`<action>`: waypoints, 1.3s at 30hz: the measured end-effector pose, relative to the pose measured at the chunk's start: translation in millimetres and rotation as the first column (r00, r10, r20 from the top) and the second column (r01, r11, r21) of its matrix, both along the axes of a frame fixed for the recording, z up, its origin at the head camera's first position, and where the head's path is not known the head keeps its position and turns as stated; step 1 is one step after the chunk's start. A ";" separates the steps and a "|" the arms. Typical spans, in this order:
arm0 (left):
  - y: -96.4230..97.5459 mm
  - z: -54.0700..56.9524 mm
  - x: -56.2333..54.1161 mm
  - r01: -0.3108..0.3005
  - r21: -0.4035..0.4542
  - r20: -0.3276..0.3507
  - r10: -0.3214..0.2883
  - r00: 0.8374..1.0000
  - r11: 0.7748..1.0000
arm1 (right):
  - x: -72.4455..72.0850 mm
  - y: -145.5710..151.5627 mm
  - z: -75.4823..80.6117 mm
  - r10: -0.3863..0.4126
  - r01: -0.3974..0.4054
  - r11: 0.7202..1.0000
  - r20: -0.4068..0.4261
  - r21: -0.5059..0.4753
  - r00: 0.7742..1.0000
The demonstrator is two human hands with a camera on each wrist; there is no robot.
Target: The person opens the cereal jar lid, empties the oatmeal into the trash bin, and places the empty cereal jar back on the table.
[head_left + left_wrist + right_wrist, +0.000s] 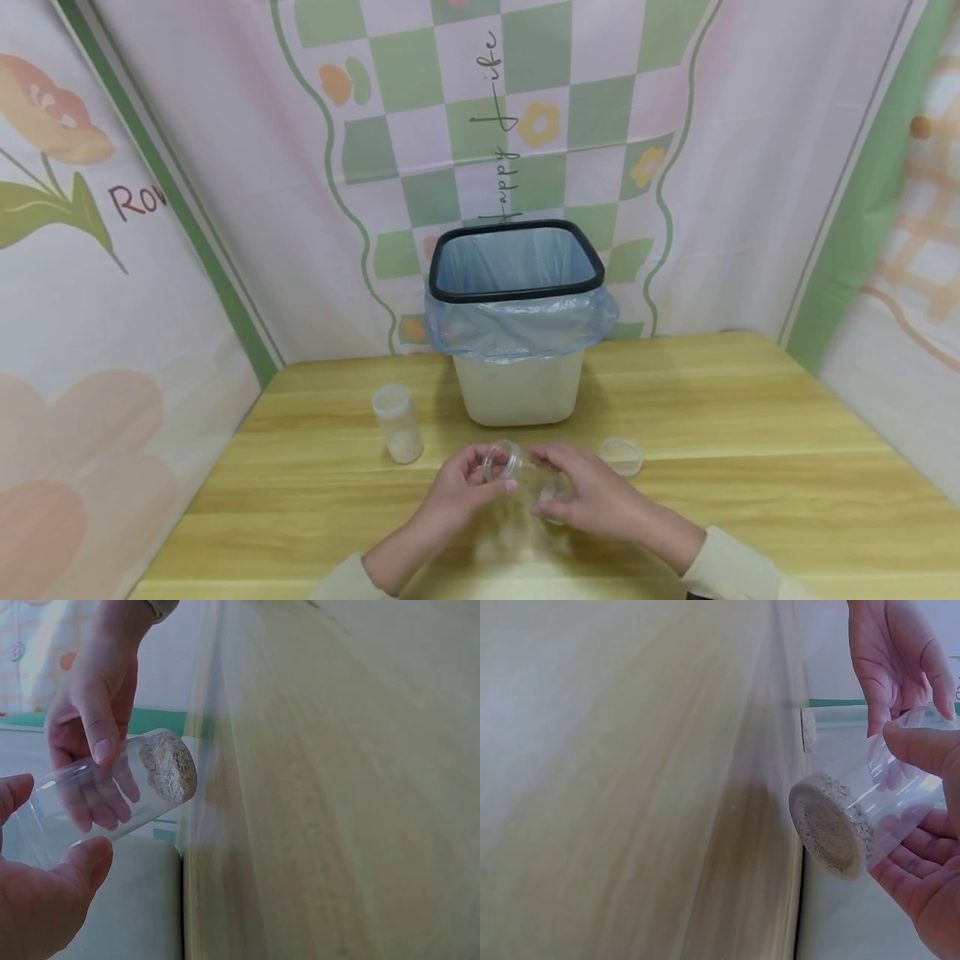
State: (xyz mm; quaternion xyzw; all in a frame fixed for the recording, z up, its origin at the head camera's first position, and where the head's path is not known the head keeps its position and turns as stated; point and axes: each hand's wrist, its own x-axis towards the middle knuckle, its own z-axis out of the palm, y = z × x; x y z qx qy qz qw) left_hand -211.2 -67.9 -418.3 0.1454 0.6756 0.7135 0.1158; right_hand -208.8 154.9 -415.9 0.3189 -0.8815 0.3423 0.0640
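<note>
Both hands hold one clear plastic jar (82,817), which is tilted with its mouth up to the left in the head view. Dry, flaky beige material (169,766) lies in its bottom end. The thumb and fingers of my left hand (463,485) grip the jar near its open rim. My right hand (592,493) holds the jar's side nearer the base, with thumb and fingers on opposite sides. To the right of the right hand, a clear round lid (621,457) lies on the table.
A second clear jar (397,422) with a whitish top stands at the left, pale material in its bottom. Behind the hands stands a white bin (519,392) with a black rim and a blue liner bag (517,325). Printed curtains (315,275) border the wooden table (285,500).
</note>
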 end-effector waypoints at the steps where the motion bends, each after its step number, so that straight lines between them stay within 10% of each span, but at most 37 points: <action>1: -0.1 0.2 0.4 0.003 0.003 0.001 -0.003 1.000 1.000 | 0.0 0.0 -0.2 0.003 -0.003 1.000 -0.002 -0.002 1.000; 16: -8.1 8.0 -3.5 0.054 0.004 -0.021 -0.053 0.998 0.999 | -3.1 2.1 -0.2 0.009 -0.013 0.997 -0.054 -0.077 0.999; 27: -26.6 21.5 -12.4 -0.050 -0.081 -0.218 0.031 0.975 0.995 | -1.9 9.1 7.7 -0.069 0.061 0.995 -0.106 -0.080 0.992; 33: -34.7 35.0 -14.6 -0.182 -0.166 -0.373 0.110 0.921 0.969 | 1.2 14.5 12.9 -0.077 0.063 0.993 -0.150 -0.097 0.986; 39: -45.1 52.5 -24.2 -0.286 -0.132 -0.556 0.168 0.814 0.949 | 3.5 18.2 15.8 -0.087 0.071 0.992 -0.160 -0.105 0.983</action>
